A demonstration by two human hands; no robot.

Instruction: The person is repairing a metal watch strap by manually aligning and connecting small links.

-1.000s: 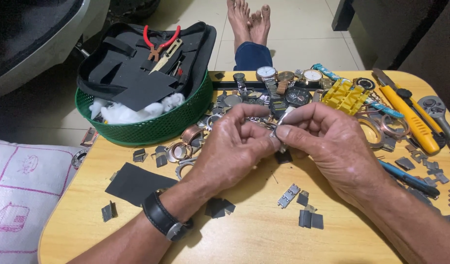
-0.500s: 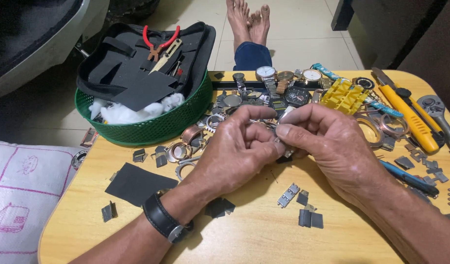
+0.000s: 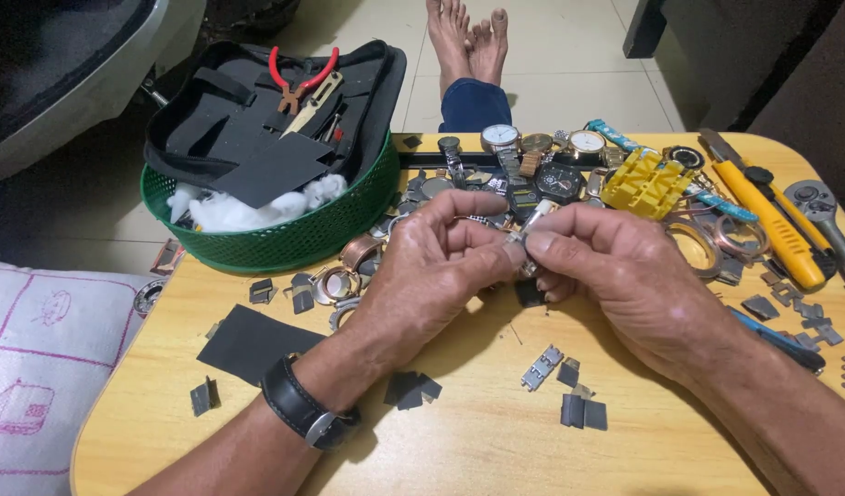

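Observation:
My left hand (image 3: 431, 271) and my right hand (image 3: 615, 266) meet over the middle of the wooden table (image 3: 477, 450). Together their fingertips pinch a small metal watch-band piece (image 3: 530, 228). A black watch is strapped on my left wrist (image 3: 298, 413). Loose metal band links (image 3: 542, 367) and small dark links (image 3: 583, 411) lie on the table just below my right hand. Behind my hands lies a pile of watches and watch parts (image 3: 532, 165).
A green basket (image 3: 285, 234) at the back left holds a black tool case with red-handled pliers (image 3: 298, 78) and white cotton. A yellow plastic holder (image 3: 644, 179), a yellow-handled knife (image 3: 771, 216) and a ratchet (image 3: 822, 216) lie at the right. Bare feet (image 3: 468, 37) rest beyond the table.
Both hands have kept pinching the metal piece and turned it slightly; my right thumb now lies further over it. Nothing else on the table has moved.

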